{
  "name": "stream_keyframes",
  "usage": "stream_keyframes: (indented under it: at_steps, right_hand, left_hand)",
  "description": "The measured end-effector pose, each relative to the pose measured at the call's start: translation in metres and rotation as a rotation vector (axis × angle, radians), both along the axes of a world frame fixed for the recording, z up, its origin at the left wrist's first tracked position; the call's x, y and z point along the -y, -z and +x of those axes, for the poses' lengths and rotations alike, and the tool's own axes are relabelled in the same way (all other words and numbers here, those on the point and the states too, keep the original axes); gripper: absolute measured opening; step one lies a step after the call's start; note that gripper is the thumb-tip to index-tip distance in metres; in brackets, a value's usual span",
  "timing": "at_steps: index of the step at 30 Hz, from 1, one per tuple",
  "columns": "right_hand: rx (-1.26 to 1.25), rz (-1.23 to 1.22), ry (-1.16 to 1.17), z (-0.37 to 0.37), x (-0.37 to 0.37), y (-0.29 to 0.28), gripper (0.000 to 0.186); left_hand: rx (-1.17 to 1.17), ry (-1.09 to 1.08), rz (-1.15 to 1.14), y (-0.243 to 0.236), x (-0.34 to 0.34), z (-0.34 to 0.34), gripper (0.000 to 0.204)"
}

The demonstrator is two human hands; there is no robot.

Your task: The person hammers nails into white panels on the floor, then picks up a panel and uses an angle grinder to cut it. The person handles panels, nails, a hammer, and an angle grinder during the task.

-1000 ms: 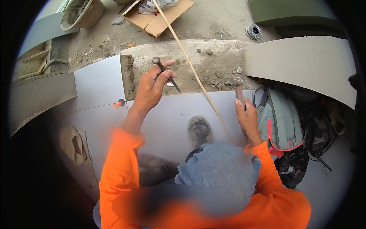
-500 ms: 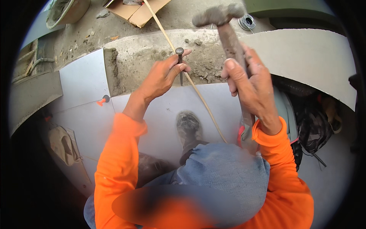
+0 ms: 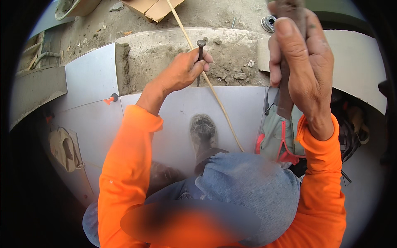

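Observation:
My left hand (image 3: 188, 68) is closed around a thick steel spike (image 3: 201, 51), which stands nearly upright with its broad round head uppermost. The spike's lower end is at the far edge of the grey tile (image 3: 165, 107), beside the strip of rough mortar (image 3: 165, 62). My right hand (image 3: 304, 62) grips the handle of a hammer (image 3: 285, 84), raised high at the upper right. The hammer's head is cut off by the top of the picture. A thin wooden stick (image 3: 217, 97) runs slantwise behind my left hand and across the tile.
An orange tile clip (image 3: 111, 98) sits at a tile joint on the left. A cardboard box (image 3: 155, 10), a bucket (image 3: 74, 8) and a wire spool (image 3: 268, 23) lie at the back. On the right are a grey-green bag with red trim (image 3: 275, 128) and a pale slab (image 3: 355, 58).
My right hand has lifted the hammer up and to the right, taking its head out of the picture. My left hand still holds the spike, almost in the same place.

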State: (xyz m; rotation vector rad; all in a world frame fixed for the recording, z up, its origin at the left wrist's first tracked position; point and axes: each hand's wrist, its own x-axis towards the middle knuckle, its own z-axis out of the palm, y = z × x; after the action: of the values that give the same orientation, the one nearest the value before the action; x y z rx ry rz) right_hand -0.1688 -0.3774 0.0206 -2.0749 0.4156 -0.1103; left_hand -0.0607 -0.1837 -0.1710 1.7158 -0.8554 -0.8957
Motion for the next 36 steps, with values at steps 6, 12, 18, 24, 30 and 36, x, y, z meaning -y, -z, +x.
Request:
stream_keyframes:
  at_steps: [6, 12, 18, 24, 30, 36]
  right_hand:
    - [-0.494, -0.375, -0.428, 0.007, 0.001, 0.004, 0.034]
    - [0.084, -0.039, 0.091, -0.012, 0.008, -0.015, 0.044]
    - [-0.088, 0.156, 0.123, -0.011, -0.004, -0.002, 0.04]
    - [-0.121, 0.073, 0.041, -0.013, -0.007, 0.002, 0.039]
    - [0.139, -0.003, 0.053, -0.009, -0.002, 0.0, 0.036]
    - [-0.534, -0.398, -0.299, 0.002, 0.0, -0.022, 0.034]
  left_hand:
    - [0.101, 0.142, 0.104, 0.0, -0.001, -0.005, 0.019]
    - [-0.022, -0.067, 0.013, 0.009, -0.008, -0.014, 0.021]
    - [-0.062, -0.259, -0.062, 0.014, -0.01, -0.02, 0.02]
    - [-0.105, -0.263, -0.131, 0.014, 0.001, -0.027, 0.02]
    - [-0.135, -0.221, -0.093, 0.008, 0.01, -0.025, 0.019]
    - [-0.103, -0.176, -0.087, 0.01, 0.018, -0.023, 0.018]
